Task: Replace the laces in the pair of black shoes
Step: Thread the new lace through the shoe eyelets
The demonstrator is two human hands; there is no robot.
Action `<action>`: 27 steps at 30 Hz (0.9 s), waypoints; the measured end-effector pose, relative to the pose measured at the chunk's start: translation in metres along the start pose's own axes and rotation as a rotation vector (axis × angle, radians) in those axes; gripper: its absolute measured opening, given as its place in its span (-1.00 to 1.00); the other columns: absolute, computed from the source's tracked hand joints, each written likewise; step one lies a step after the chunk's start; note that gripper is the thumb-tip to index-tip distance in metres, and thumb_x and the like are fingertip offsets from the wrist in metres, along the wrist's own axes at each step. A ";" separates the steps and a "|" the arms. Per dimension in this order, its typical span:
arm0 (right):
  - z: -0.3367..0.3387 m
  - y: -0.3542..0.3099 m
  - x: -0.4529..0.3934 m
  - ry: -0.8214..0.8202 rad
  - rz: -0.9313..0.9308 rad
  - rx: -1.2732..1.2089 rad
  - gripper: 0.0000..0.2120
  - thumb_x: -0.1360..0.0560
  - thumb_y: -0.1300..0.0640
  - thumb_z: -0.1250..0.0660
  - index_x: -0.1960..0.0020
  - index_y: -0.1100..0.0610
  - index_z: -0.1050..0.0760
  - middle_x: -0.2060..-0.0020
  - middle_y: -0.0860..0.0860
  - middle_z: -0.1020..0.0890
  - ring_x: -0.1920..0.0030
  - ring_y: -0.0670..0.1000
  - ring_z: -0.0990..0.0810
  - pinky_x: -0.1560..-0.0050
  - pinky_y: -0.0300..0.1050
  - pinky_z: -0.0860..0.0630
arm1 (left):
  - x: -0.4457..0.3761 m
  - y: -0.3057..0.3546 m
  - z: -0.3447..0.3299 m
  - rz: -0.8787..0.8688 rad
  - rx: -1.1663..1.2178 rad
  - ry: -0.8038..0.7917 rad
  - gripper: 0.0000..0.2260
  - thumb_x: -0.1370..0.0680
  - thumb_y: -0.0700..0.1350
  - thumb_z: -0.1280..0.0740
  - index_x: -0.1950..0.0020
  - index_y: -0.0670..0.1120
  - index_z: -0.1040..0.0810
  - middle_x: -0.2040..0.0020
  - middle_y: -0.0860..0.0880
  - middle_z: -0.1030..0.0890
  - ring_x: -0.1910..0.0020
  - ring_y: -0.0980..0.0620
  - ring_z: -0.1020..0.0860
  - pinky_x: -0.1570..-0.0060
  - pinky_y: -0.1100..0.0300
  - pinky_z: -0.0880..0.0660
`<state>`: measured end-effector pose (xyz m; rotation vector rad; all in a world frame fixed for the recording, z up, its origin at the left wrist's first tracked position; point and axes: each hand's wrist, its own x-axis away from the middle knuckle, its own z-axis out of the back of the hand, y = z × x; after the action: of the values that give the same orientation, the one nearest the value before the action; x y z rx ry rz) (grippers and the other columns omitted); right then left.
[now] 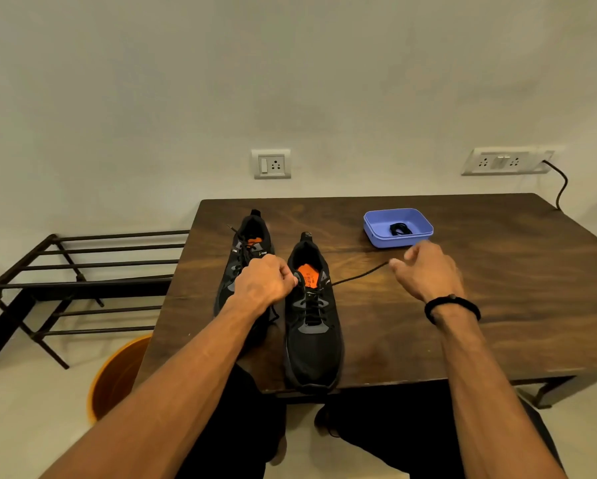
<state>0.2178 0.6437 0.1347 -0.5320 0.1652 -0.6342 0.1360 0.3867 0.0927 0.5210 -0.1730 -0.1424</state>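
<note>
Two black shoes with orange insoles stand on the wooden table (463, 323). The right shoe (312, 344) is near the front edge, the left shoe (247, 250) stands behind it to the left. My left hand (264, 280) lies between them, its fingers curled at the right shoe's top left eyelet. A black lace (359, 274) runs taut from that shoe's top right eyelet to my right hand (425, 271), which pinches its end. A blue tray (374, 233) behind holds a coiled black lace (399, 229).
A dark metal shoe rack (79, 281) stands left of the table, against the wall. An orange bucket (117, 382) sits on the floor at the table's near left corner. Two wall sockets (272, 164) are above the table, and a cable (563, 183) hangs from the right one.
</note>
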 end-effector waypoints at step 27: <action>-0.052 -0.045 0.024 -0.484 0.258 -0.733 -0.88 -0.58 0.13 -0.46 -0.05 0.16 -0.72 0.14 0.12 -0.74 0.29 -0.12 -0.57 0.27 -0.24 -0.47 | 0.008 0.024 0.005 -0.226 0.436 0.174 -0.91 -0.56 -0.01 -0.49 0.11 0.03 -0.74 0.28 0.11 -0.72 0.22 0.17 -0.69 0.07 0.20 -0.63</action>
<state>0.1977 0.5770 0.1137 -1.3302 -0.0004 -0.1596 0.1447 0.4031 0.1102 0.9843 0.0283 -0.2811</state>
